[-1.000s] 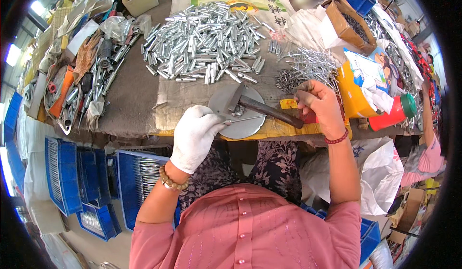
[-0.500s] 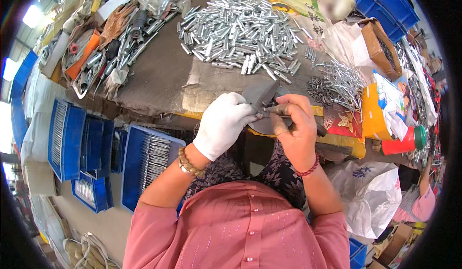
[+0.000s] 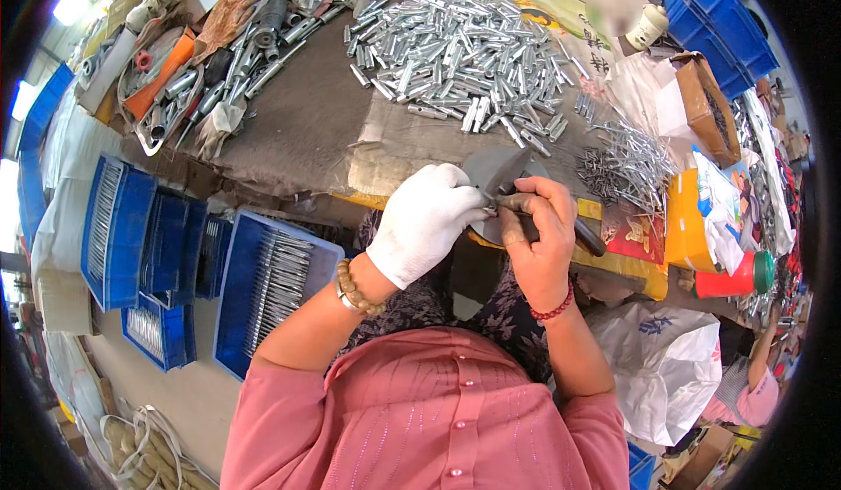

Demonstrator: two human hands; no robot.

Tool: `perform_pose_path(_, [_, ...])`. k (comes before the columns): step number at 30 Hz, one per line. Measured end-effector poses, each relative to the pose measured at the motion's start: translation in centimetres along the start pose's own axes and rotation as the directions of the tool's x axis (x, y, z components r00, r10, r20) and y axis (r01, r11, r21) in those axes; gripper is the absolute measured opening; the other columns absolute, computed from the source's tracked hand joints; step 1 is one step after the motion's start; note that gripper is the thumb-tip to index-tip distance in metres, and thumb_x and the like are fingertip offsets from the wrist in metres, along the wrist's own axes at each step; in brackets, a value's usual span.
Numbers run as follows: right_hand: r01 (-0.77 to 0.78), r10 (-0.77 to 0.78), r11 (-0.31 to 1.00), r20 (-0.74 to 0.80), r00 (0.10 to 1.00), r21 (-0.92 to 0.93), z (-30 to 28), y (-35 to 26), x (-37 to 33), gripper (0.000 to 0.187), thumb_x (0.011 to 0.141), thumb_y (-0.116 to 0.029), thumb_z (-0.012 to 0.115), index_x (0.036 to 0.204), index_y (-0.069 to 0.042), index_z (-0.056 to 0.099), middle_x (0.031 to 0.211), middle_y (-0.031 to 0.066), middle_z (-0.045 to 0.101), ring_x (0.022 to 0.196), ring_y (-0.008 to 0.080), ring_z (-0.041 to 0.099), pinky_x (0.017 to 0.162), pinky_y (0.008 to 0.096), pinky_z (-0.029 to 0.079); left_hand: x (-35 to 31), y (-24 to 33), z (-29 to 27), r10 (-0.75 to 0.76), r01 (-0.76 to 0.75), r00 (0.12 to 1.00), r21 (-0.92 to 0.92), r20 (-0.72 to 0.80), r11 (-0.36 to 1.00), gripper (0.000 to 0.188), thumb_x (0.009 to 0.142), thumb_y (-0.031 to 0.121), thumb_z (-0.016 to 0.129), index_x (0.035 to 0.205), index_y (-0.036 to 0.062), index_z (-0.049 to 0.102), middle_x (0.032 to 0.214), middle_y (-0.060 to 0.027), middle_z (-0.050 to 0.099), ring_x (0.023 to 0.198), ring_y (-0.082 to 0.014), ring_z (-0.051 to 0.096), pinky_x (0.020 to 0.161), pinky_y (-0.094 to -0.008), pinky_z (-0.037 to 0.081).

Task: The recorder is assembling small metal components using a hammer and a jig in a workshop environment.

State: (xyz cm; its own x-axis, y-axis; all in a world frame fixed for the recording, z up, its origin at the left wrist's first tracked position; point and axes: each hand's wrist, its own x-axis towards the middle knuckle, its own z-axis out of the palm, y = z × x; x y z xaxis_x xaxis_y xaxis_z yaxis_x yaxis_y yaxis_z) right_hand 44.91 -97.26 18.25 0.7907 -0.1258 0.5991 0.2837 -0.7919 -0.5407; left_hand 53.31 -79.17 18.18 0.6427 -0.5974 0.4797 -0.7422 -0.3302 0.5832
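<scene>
A: Fingers — state?

B: Left hand (image 3: 427,220), white-gloved, pinches a small metal piece (image 3: 491,197) at its fingertips. Right hand (image 3: 540,227) is wrapped around a hammer handle (image 3: 561,218), touching the left.

A: Beyond them?

B: A round steel plate (image 3: 499,170) just behind on the bench (image 3: 298,131); pin heap (image 3: 626,166) rightward; sleeve pile (image 3: 455,52) farthest.

A: Advice?

B: Seat the piece flat on the plate, fingertips clear of the hammer.

Dark-handled hammer (image 3: 547,218) lying across round grey metal disc (image 3: 501,183) at table edge, 1 small silver pin (image 3: 487,197) upright on disc, mostly hidden.
</scene>
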Motion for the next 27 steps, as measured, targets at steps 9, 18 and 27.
perform_pose_path(9, [0.119,-0.118,0.99,0.018,0.993,-0.078,-0.5,-0.2,0.1,0.026,0.071,-0.002,0.08,0.094,-0.007,0.068,0.114,0.0064,0.068,0.104,0.0275,0.064,0.094,0.043,0.045,-0.2,-0.1,0.0,-0.004,0.004,1.0,0.027,-0.002,1.0,0.017,0.079,0.012,0.081,0.093,0.0095,0.074,0.095,-0.0092,0.066,0.094,-0.032,0.064,0.085,-0.0422,0.053])
perform_pose_path(18, [0.237,-0.222,0.949,0.096,0.97,-0.206,-1.4,-0.5,0.5,0.024,0.073,-0.004,0.079,0.095,-0.009,0.07,0.107,0.0052,0.067,0.099,0.0267,0.065,0.09,0.0436,0.047,-0.1,0.0,-0.1,0.016,-0.017,1.0,0.04,0.006,0.999,0.017,0.078,0.013,0.081,0.093,0.0098,0.074,0.094,-0.0091,0.065,0.095,-0.0319,0.063,0.085,-0.0421,0.053])
perform_pose_path(27, [0.304,-0.248,0.935,0.277,0.928,-0.181,-3.0,-1.0,1.9,0.024,0.074,-0.007,0.076,0.098,-0.009,0.072,0.106,0.0061,0.067,0.1,0.0272,0.065,0.092,0.0437,0.048,0.0,-0.1,0.0,0.004,-0.004,1.0,0.029,0.015,1.0,0.015,0.078,0.012,0.08,0.092,0.0093,0.074,0.094,-0.0088,0.066,0.095,-0.0317,0.064,0.085,-0.0417,0.053])
